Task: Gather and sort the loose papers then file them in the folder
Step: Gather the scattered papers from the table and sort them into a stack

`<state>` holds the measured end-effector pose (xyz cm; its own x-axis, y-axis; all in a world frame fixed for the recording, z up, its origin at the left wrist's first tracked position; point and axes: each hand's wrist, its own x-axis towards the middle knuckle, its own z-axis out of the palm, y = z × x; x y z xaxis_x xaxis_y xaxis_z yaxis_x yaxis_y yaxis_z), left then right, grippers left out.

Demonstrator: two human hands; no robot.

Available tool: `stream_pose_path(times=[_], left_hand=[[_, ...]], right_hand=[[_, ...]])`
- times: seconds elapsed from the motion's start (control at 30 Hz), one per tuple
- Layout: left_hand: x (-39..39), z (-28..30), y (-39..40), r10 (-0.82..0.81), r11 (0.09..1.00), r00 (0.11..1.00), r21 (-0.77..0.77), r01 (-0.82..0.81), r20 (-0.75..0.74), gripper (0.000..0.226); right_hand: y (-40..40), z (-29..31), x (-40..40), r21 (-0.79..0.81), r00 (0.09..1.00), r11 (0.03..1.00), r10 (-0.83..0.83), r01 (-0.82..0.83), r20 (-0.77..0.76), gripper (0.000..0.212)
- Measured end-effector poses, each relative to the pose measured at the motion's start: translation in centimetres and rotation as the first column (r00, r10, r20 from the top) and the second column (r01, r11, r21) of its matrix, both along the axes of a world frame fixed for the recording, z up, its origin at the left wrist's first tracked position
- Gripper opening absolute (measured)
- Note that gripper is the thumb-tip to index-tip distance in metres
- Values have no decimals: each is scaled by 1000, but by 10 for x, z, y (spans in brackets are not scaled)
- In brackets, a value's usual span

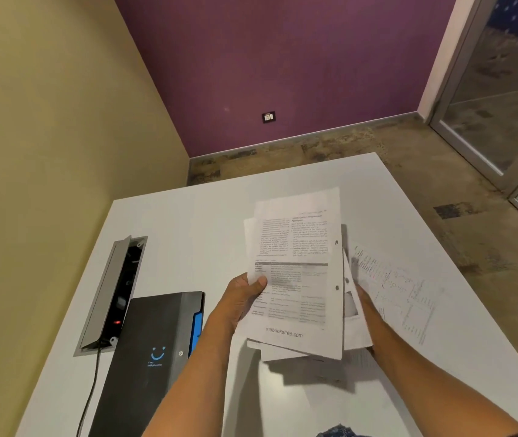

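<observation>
Both hands hold a stack of papers [295,279] above the white bench [188,216]: left hand [241,298] thumb on top, right hand [366,310] at the right edge. One sheet [405,285] lies flat right. Black folder [153,348] (blue smile logo) left, beside open cable box [119,288].

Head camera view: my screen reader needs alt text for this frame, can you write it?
Two hands, the left hand and right hand, hold an uneven stack of printed papers above a white table. One loose sheet lies on the table to the right, and a closed black folder lies to the left beside an open cable box.
</observation>
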<state>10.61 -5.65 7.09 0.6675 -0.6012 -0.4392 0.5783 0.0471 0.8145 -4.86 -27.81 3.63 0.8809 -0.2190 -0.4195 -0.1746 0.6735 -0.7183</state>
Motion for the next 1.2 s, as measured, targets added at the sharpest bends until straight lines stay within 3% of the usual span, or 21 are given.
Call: stream_pose_path(times=[0.07, 0.1, 0.23, 0.4, 0.47, 0.57, 0.67, 0.77, 0.87, 0.93, 1.0, 1.1, 1.2], left_hand=[[5, -4, 5, -40, 994, 999, 103, 37, 35, 33], [6, -7, 7, -68, 985, 995, 163, 56, 67, 30], [-2, -16, 7, -115, 920, 967, 392, 18, 226, 26], [-18, -31, -6, -28, 873, 969, 477, -96, 247, 55], [-24, -34, -11, -19, 869, 966, 482, -111, 257, 60], [-31, -34, -16, -15, 866, 953, 480, -139, 302, 67], [-33, -36, -15, -51, 866, 926, 478, -145, 374, 72], [-31, -32, -11, -29, 891, 932, 432, -139, 360, 82], [-20, -24, -6, 66, 941, 970, 308, -139, 234, 87], [-14, -18, -4, 165, 972, 986, 161, -168, 33, 92], [-12, -10, -4, 116, 993, 990, 20, -115, -84, 84], [-15, -1, -11, -127, 991, 986, 45, 123, 105, 62], [-17, 10, -18, -157, 975, 946, 195, 103, 283, 63]], right_hand=[[-10, 0, 9, -152, 994, 985, -94, 86, -49, 54], [-15, -2, 11, -205, 996, 976, -86, 77, -34, 59], [-15, -7, 6, -193, 999, 981, -32, 24, -37, 60], [-10, -8, 11, -228, 998, 973, -53, 43, -36, 57], [-9, -9, 13, -208, 996, 976, -72, 61, -47, 56], [-8, -7, 16, -161, 987, 979, -141, 127, -79, 38], [-13, -7, 16, -96, 991, 993, -73, 63, -109, 59], [-22, -11, 14, -263, 999, 964, -38, 40, 10, 51], [-29, -13, 11, -311, 999, 949, -31, 43, 43, 53], [-32, -6, 11, -314, 998, 949, -11, 29, 59, 56], [-35, -1, 12, -325, 997, 945, 43, -18, 70, 61], [-36, 6, 15, -326, 984, 937, 161, -128, 78, 60], [-32, 13, 17, -448, 988, 886, 153, -123, 32, 56]])
